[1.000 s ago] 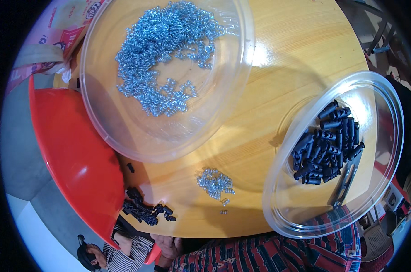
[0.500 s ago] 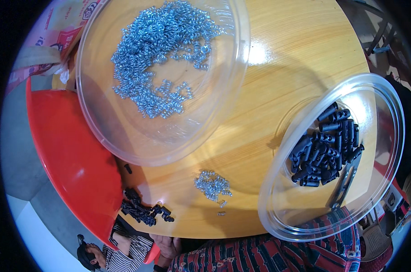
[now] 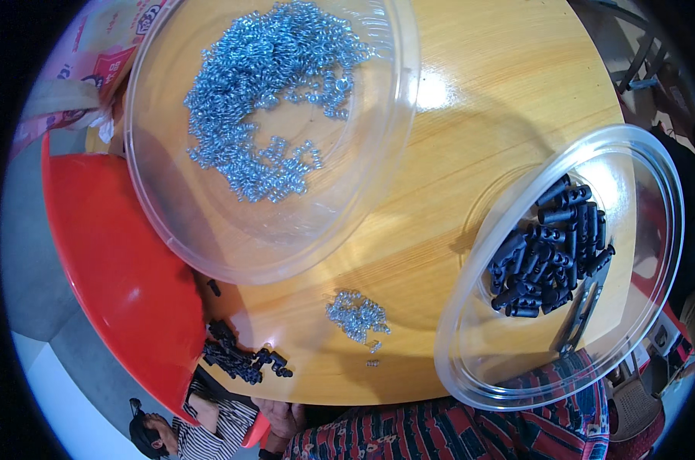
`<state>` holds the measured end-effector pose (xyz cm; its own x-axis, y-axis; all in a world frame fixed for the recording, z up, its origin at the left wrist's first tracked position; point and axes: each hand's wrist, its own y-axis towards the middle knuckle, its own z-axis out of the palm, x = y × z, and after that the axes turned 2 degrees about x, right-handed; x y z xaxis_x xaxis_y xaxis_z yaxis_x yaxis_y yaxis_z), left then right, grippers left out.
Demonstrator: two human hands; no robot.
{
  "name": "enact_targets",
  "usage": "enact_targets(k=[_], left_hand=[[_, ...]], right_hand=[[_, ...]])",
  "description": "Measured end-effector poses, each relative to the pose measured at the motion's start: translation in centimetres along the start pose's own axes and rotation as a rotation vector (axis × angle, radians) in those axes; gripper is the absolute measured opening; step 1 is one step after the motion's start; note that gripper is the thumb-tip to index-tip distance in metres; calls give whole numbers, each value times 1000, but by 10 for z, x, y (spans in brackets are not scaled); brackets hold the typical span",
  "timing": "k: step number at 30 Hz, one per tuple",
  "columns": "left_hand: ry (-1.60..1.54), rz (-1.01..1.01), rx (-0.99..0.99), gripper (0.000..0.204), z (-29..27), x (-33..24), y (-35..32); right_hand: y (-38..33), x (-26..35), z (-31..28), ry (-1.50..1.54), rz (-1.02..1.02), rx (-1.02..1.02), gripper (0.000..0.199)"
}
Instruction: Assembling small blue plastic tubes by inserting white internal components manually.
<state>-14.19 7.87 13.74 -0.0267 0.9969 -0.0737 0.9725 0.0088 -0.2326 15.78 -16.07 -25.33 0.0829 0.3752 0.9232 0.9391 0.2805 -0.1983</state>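
At the table's near edge, low in the picture, part of my left hand (image 3: 280, 418) shows beside the patterned cloth, a dark band at its wrist. Its fingers are too dim and too partly hidden to read. My right hand is out of view. Nearest to the left hand, a pile of small black plastic pieces (image 3: 236, 354) lies on the wooden table (image 3: 439, 253), with one black piece (image 3: 214, 288) apart. Right of them sits a loose heap of small metal springs (image 3: 357, 314). A large clear tub (image 3: 240, 268) holds many more springs (image 3: 248, 92).
At the right, a tilted clear bowl (image 3: 458, 368) holds black cylindrical pieces with holes (image 3: 550, 253) and metal tweezers (image 3: 581, 316). A red curved plastic surface (image 3: 125, 261) borders the table's left. Patterned cloth (image 3: 439, 429) lies along the near edge. Another person (image 3: 217, 422) is at lower left.
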Motion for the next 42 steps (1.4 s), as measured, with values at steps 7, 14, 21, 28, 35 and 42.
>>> enact_targets(k=[7, 14, 21, 28, 35, 42], left_hand=[[22, 33, -38, 30, 2, -1, 1], [-17, 20, -29, 32, 7, 10, -12], [-52, 34, -33, 37, 13, 18, -21], [-41, -19, 43, 36, 5, 10, -13], [-7, -6, -57, 29, 3, -2, -2], [-123, 56, -184, 14, 0, -15, 13]], right_hand=[[-12, -12, 2, 34, 43, -3, 23], [-20, -21, 2, 65, 79, -8, 22], [-28, -28, 5, 93, 106, -12, 22], [-32, -34, 0, 118, 128, -21, 22], [-37, -25, -27, 113, 115, -51, 22], [-32, 13, -96, 66, 21, -140, 21]])
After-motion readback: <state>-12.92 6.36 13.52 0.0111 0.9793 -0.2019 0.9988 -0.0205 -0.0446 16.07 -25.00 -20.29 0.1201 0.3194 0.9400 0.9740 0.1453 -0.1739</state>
